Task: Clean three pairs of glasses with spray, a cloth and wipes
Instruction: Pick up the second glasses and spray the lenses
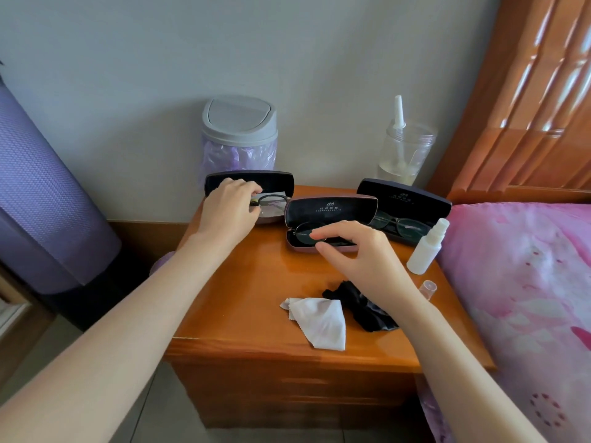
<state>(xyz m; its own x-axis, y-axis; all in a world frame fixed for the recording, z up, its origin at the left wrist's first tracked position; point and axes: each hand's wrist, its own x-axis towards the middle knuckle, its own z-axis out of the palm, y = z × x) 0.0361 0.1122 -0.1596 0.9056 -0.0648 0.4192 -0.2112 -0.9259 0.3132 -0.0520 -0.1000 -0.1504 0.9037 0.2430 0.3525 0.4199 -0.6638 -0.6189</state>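
Left hand (228,212) reaches forward, fingers curled; right hand (358,251) hovers half-open.

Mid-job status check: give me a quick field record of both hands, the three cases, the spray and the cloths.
left hand: pinches left glasses inside open left case
right hand: open, over middle case, holds nothing
middle glasses: dark lenses, lying in case
right case: open, right glasses inside
spray bottle: upright, uncapped
cap: on table, nearer than bottle
white cloth: near table's front edge
black cloth: crumpled, right of white cloth
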